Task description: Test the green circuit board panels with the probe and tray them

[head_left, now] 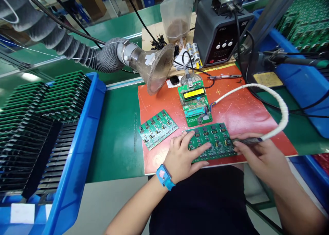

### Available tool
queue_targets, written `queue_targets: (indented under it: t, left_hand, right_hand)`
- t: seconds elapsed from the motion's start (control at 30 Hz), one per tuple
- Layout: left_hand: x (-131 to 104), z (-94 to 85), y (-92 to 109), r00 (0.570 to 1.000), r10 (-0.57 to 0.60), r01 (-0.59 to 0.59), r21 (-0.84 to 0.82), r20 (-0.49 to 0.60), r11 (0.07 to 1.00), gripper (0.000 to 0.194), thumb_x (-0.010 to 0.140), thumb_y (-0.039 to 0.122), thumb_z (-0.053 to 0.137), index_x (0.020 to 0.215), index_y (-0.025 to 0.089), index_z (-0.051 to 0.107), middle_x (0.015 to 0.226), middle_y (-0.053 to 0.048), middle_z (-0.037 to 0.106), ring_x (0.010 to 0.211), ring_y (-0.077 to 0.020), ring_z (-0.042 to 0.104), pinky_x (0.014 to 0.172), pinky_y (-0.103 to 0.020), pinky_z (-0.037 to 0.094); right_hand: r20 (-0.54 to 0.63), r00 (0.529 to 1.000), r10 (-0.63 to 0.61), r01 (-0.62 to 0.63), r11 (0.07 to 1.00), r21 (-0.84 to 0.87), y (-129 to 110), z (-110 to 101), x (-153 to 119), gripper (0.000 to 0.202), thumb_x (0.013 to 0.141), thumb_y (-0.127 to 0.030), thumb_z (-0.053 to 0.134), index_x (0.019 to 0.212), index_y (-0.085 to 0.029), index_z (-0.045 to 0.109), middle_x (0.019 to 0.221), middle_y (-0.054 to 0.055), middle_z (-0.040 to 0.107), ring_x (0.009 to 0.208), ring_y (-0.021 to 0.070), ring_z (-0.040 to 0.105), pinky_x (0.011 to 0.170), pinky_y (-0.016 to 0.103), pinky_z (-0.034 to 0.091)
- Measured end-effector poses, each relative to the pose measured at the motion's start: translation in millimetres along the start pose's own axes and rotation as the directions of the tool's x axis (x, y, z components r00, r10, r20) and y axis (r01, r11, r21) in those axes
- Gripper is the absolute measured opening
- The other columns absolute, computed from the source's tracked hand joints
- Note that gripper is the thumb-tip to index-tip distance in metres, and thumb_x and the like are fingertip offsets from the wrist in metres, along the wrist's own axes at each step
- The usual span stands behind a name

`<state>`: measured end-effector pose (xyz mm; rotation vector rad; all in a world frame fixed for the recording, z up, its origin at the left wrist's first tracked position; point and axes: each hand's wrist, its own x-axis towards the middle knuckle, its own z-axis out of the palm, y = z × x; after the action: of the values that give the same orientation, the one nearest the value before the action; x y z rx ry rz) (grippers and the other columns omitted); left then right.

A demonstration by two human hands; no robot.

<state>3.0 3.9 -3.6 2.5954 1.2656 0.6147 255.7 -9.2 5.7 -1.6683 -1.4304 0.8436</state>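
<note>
A green circuit board panel (pixel 212 139) with several small digit displays lies at the front of the red mat. My left hand (pixel 183 149) rests on the panel's left part, its fingers spread, a blue wrist strap (pixel 165 177) around the wrist. At the panel's right edge, my right hand (pixel 259 159) is closed around a dark probe (pixel 248 140). From the probe a white-wrapped cable (pixel 281 108) loops back to a green board with a lit yellow screen (pixel 194 93). The probe's tip is hard to make out. A second circuit board panel (pixel 158 128) lies tilted to the left.
A blue bin (pixel 86 125) at left holds upright boards; another blue bin (pixel 290 70) stands at right. The fume extractor's funnel (pixel 160 70) hangs over the mat (pixel 262 115). Behind are a black soldering station (pixel 221 32), a plastic bag (pixel 177 19) and a tweezers-like tool (pixel 226 77).
</note>
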Motion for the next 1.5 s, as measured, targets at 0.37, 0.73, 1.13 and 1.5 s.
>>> queue_targets:
  t: [0.37, 0.73, 1.13, 1.5]
  left_hand:
    - [-1.1, 3.2, 0.9, 1.0, -0.013, 0.012, -0.046, -0.028, 0.999, 0.049, 0.089, 0.056, 0.057, 0.132, 0.035, 0.058, 0.142, -0.012, 0.039, 0.126, -0.0359, 0.041, 0.101, -0.052, 0.043]
    - [0.6, 1.1, -0.5, 0.999, 0.017, -0.019, -0.033, -0.051, 0.999, 0.049, 0.088, 0.055, 0.059, 0.132, 0.033, 0.059, 0.142, -0.013, 0.039, 0.123, -0.0343, 0.044, 0.101, -0.05, 0.043]
    - [0.1, -0.1, 0.3, 0.999, 0.007, -0.009, -0.033, -0.041, 0.999, 0.049, 0.089, 0.055, 0.059, 0.133, 0.034, 0.058, 0.143, -0.012, 0.038, 0.126, -0.0328, 0.042, 0.103, -0.049, 0.042]
    - [0.5, -0.2, -0.2, 0.999, 0.006, -0.008, -0.031, -0.038, 0.999, 0.049, 0.089, 0.055, 0.059, 0.133, 0.034, 0.058, 0.143, -0.013, 0.037, 0.127, -0.0335, 0.042, 0.103, -0.051, 0.042]
  right_hand:
    - [0.003, 1.0, -0.017, 0.017, 1.0, 0.022, -3.8, 0.5, 0.7, 0.021, 0.089, -0.043, 0.066, 0.098, -0.024, 0.061, 0.086, 0.004, 0.072, 0.065, 0.0198, 0.07, 0.063, 0.03, 0.06]
    - [-0.045, 0.999, -0.013, 0.018, 0.995, 0.099, -11.7, 2.7, -0.1, 0.017, 0.088, -0.037, 0.067, 0.097, -0.024, 0.063, 0.086, 0.002, 0.071, 0.064, 0.0172, 0.069, 0.061, 0.028, 0.062]
    - [-0.001, 1.0, -0.026, 0.026, 0.997, 0.076, -19.6, 19.9, -6.5, 0.019, 0.092, -0.039, 0.062, 0.102, -0.023, 0.063, 0.099, 0.006, 0.07, 0.071, 0.0179, 0.068, 0.067, 0.031, 0.06]
    - [0.055, 0.997, -0.062, 0.063, 0.998, -0.001, -16.5, 17.7, -3.7, 0.019, 0.092, -0.04, 0.061, 0.102, -0.024, 0.063, 0.1, 0.006, 0.072, 0.074, 0.0204, 0.07, 0.07, 0.035, 0.058]
